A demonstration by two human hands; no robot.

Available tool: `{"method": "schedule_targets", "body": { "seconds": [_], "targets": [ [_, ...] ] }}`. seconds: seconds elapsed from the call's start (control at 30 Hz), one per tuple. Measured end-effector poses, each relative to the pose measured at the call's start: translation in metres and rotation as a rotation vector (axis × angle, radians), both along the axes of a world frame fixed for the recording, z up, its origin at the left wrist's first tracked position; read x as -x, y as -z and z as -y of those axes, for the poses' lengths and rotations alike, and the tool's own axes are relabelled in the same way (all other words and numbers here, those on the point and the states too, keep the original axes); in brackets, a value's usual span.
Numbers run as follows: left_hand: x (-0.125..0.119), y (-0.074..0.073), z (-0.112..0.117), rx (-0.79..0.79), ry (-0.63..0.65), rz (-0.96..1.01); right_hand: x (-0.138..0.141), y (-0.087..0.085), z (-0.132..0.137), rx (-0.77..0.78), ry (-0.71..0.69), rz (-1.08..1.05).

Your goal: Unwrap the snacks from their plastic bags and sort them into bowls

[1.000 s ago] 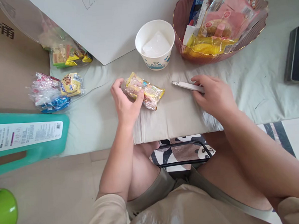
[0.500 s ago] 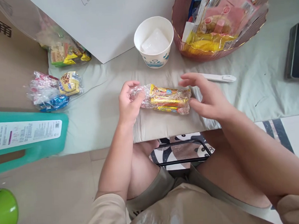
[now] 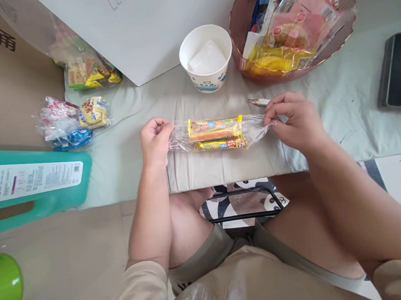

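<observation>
A clear plastic snack packet [image 3: 216, 134] with yellow and orange bars inside lies stretched out flat on the cloth-covered table [image 3: 127, 158]. My left hand [image 3: 154, 141] pinches its left end, fingers closed. My right hand [image 3: 295, 120] pinches its right end, fingers closed too. A white utility knife [image 3: 259, 102] lies just behind my right hand, mostly hidden by it.
A white paper cup [image 3: 206, 58] holding a clear wrapper stands behind the packet. A pink ribbed bowl [image 3: 250, 69] full of snack packets is at the back right. More snack bags [image 3: 71, 121] lie at the left, with a teal jug [image 3: 37, 185] nearer. A dark phone [image 3: 396, 70] rests at the right.
My right hand left the white knife on the table and took the packet's right end. Both hands pulled the packet out flat and straight.
</observation>
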State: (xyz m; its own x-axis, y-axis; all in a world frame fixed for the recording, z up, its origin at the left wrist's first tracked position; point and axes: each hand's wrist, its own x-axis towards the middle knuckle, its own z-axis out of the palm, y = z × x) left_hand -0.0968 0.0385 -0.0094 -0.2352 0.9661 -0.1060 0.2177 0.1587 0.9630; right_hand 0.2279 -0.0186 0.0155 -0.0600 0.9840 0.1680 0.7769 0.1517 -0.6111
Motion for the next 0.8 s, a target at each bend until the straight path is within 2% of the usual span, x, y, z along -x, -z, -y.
{"method": "schedule_targets", "body": {
  "seconds": [0.07,0.13,0.17,0.23,0.3,0.33,0.43,0.53,0.67,0.8],
  "targets": [
    [0.008,0.004,-0.001,-0.052,0.009,-0.090,-0.002,-0.002,0.001,-0.014,0.074,-0.004],
    [0.016,0.004,0.000,-0.238,0.067,-0.194,-0.001,-0.007,0.003,-0.097,0.104,-0.066],
    [0.019,0.003,0.001,-0.347,0.139,-0.250,0.000,-0.009,0.005,-0.144,0.052,-0.107],
    [0.023,-0.003,0.005,-0.483,0.371,-0.374,0.005,-0.012,0.007,-0.179,-0.152,-0.140],
    [0.025,-0.010,0.010,-0.469,0.564,-0.483,0.008,-0.011,0.008,-0.133,-0.315,-0.081],
    [0.024,-0.013,0.012,-0.439,0.597,-0.514,0.010,-0.009,0.008,-0.099,-0.339,-0.039],
    [0.020,-0.015,0.014,-0.408,0.492,-0.459,0.011,-0.003,0.006,-0.060,-0.303,-0.023],
    [0.013,-0.014,0.012,-0.413,0.371,-0.238,0.011,-0.003,0.005,-0.118,-0.220,-0.115],
    [0.004,-0.018,0.008,-0.245,0.218,0.016,0.018,-0.010,0.004,-0.157,-0.072,-0.188],
    [-0.003,-0.028,0.004,-0.105,0.125,0.071,0.028,-0.020,-0.004,-0.117,-0.009,-0.245]
  ]
}}
